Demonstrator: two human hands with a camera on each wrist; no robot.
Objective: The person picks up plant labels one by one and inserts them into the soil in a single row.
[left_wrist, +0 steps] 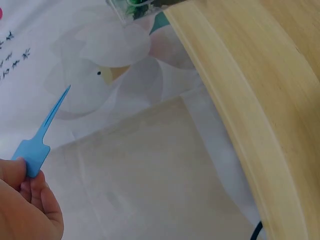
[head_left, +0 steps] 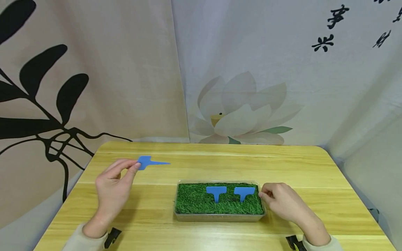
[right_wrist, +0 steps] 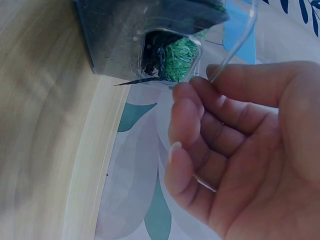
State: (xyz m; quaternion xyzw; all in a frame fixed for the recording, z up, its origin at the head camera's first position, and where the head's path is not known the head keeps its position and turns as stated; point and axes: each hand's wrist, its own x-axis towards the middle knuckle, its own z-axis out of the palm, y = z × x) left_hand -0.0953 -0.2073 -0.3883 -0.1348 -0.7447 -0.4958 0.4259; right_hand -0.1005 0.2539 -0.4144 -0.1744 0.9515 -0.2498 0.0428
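Observation:
Between thumb and fingers my left hand (head_left: 111,190) pinches the head of a blue T-shaped plant label (head_left: 144,163), held up left of the box with its pointed stem to the right. The left wrist view shows this label (left_wrist: 33,156) with its tip slanting upward. A clear plastic box (head_left: 216,218) filled with green artificial grass (head_left: 193,199) sits on the table. One blue label (head_left: 216,190) stands upright near the middle of the grass, another label (head_left: 244,190) to its right. My right hand (head_left: 287,202) pinches the box's right rim, thumb against fingers (right_wrist: 240,82).
The box rests on a light wooden table (head_left: 150,233). Behind it hangs a pale cloth backdrop (head_left: 135,69) printed with a lotus, black leaves and characters. A black strap (head_left: 112,237) shows at the left wrist, another strap (head_left: 295,242) at the right.

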